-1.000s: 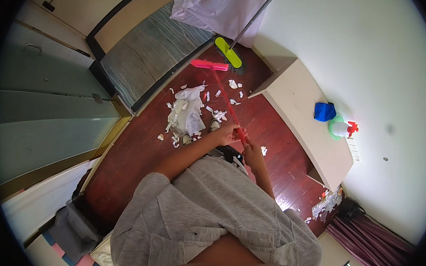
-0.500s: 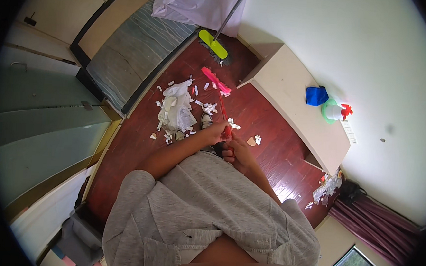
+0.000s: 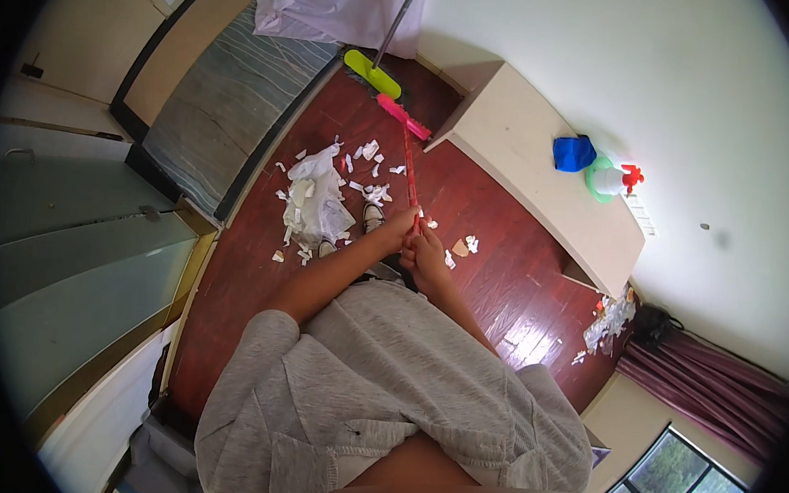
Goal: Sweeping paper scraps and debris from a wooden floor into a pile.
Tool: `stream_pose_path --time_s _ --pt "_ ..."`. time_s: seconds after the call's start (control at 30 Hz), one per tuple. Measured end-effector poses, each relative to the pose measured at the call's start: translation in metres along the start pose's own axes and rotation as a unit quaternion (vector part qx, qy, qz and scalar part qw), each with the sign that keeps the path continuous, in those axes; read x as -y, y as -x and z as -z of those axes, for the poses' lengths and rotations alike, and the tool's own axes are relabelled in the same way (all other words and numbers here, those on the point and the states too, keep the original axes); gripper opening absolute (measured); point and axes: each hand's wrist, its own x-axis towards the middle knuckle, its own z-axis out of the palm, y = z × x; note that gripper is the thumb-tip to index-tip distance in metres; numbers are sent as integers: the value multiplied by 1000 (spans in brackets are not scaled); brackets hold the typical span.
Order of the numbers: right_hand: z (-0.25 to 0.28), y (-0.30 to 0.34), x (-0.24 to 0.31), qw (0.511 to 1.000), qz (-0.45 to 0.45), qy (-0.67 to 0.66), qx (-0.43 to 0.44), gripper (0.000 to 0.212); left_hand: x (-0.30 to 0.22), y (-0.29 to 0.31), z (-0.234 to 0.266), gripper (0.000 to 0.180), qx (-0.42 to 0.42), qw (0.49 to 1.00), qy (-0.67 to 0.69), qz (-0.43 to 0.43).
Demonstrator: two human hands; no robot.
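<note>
A broom (image 3: 409,168) with a red handle and a pink head reaches away from me over the dark red floor. My left hand (image 3: 402,226) is wrapped round its handle, and my right hand (image 3: 426,253) grips the same handle just nearer to me. The pink broom head (image 3: 403,117) is at the far side, close to the green mop head (image 3: 373,73). Scraps of white paper (image 3: 372,193) lie scattered left of the handle, beside a crumpled white plastic bag (image 3: 326,208). More scraps (image 3: 465,246) rest right of my hands.
On the right stands a beige bench-like cabinet (image 3: 543,183) bearing a blue cloth (image 3: 574,154) and a spray bottle (image 3: 613,179). Another litter pile (image 3: 610,321) lies beyond its near end. At left are a marbled step (image 3: 240,115) and glass doors (image 3: 87,255).
The broom head has moved farther away, toward the mop. Both hands have shifted slightly forward with the handle, and the whole view has turned a little.
</note>
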Motion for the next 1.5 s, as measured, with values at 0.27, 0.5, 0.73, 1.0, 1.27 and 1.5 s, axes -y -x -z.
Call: stream_pose_path --time_s 0.27,0.5,0.73,1.0,1.27,1.5 --pt "1 -3 7 989 -64 -129 22 13 -6 -7 8 26 56 996 -62 36" --pt "-27 33 38 969 -87 -224 64 9 -14 37 -12 18 50 998 -39 -26" --pt "-42 45 37 991 -56 -100 64 13 -18 52 -10 15 29 997 -41 -51" --pt "-32 -30 -3 989 -15 146 19 14 -39 -19 42 15 58 997 42 -33" --pt "-24 -27 -2 973 -114 201 21 5 -33 -7 59 10 18 998 54 -35" --pt "-50 24 22 971 -146 164 95 27 -39 53 73 7 186 980 60 21"
